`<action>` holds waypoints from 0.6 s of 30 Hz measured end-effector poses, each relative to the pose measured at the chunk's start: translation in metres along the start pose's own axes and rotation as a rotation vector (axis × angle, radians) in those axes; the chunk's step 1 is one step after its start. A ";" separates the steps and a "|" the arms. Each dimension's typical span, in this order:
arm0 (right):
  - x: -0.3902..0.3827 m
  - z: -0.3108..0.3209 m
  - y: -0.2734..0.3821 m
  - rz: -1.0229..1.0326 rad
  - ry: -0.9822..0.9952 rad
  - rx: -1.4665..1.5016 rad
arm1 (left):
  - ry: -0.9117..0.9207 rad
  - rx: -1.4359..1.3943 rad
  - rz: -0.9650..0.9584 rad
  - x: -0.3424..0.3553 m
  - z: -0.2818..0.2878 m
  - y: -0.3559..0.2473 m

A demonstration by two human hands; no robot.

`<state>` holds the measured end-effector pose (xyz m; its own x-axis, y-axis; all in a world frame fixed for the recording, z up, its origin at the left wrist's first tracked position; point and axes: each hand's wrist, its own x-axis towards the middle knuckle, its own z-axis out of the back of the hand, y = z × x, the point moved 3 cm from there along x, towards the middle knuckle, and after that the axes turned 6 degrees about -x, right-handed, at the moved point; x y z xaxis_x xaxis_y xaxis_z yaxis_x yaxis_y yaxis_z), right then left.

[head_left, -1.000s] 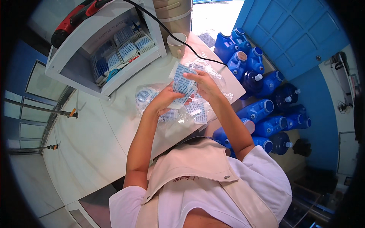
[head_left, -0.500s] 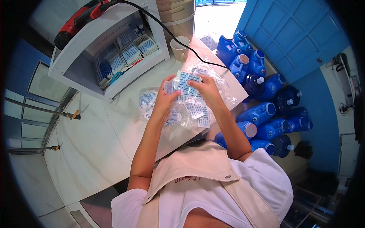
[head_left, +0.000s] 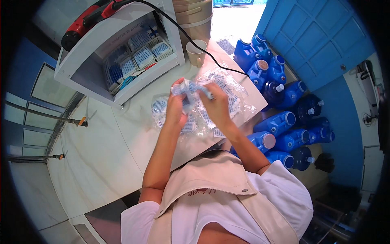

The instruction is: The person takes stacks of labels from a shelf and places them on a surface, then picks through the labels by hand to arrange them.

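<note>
My left hand (head_left: 177,106) grips a folded piece of blue-printed white packets (head_left: 185,92) above the white counter (head_left: 134,122). My right hand (head_left: 216,105), smeared by motion, has its fingers closed on the right end of that piece. Under and around both hands lie clear plastic bags (head_left: 250,109) with many similar printed packets (head_left: 160,106) inside and on them. Just beyond them a beige mug (head_left: 196,53) stands near a black cable (head_left: 219,65).
A white open cabinet (head_left: 118,103) holds baskets of packets (head_left: 144,57), with a red and black tool (head_left: 75,30) on top. Beige buckets (head_left: 197,20) stand behind. Several blue water jugs (head_left: 278,122) crowd beside an open blue door (head_left: 296,36). Hoses with yellow-handled valves (head_left: 82,121) are at left.
The piece of packets between my hands was spread flat and is now folded or crumpled. My right hand has turned and dropped slightly, its fingers blurred with motion.
</note>
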<state>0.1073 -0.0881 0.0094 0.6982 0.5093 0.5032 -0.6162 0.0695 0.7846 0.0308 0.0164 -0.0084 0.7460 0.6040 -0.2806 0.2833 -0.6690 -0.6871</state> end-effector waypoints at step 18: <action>-0.008 -0.018 0.020 0.272 0.418 0.091 | -0.083 -0.040 0.012 -0.008 0.008 -0.010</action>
<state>0.0830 -0.0754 0.0153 0.2998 0.7994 0.5207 -0.7084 -0.1790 0.6827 0.0168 0.0218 -0.0049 0.6974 0.6286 -0.3443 0.2998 -0.6922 -0.6565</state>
